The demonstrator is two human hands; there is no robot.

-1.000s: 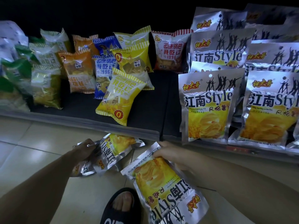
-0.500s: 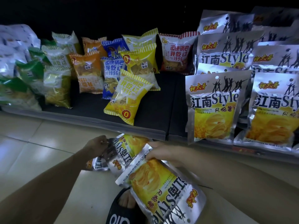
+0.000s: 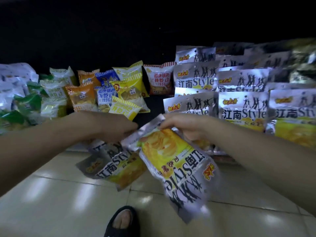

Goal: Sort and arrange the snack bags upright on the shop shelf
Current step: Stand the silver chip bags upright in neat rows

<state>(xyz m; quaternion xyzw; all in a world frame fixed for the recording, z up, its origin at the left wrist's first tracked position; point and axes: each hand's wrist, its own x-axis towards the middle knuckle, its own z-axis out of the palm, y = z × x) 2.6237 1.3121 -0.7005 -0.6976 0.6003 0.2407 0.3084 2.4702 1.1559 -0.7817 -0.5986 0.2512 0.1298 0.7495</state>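
My right hand grips the sealed edge of a silver and yellow chip bag that hangs upside down in front of the shelf. My left hand holds a second bag of the same kind, tilted, just left of and partly behind the first. Both bags are off the floor, close together at the middle of the view. On the dark shelf behind, rows of matching silver bags stand upright at the right.
Small colourful snack bags stand and lean at the left of the shelf; one yellow bag tilts forward. Pale floor tiles lie below. My foot in a black slipper is at the bottom centre.
Both hands have risen from near the floor towards the shelf. The left hand has lifted its bag off the tiles and brought it beside the right hand's bag.
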